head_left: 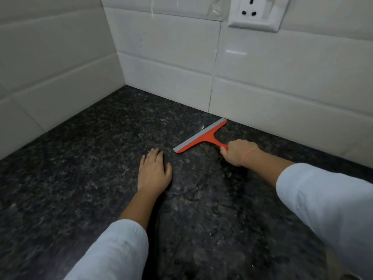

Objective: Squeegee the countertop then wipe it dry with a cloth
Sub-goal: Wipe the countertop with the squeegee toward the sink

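An orange squeegee [203, 136] with a grey rubber blade lies against the dark speckled granite countertop [90, 158]. Its far end touches the foot of the back wall. My right hand [237, 152] is closed around the orange handle. My left hand [154, 171] rests flat on the countertop, fingers together, just left of the blade's near end and apart from it. Faint wet streaks show on the stone below the squeegee. No cloth is in view.
White tiled walls [167, 63] meet in a corner at the back left and bound the countertop on two sides. A white wall socket [256, 13] sits high on the back wall. White sleeves cover both forearms.
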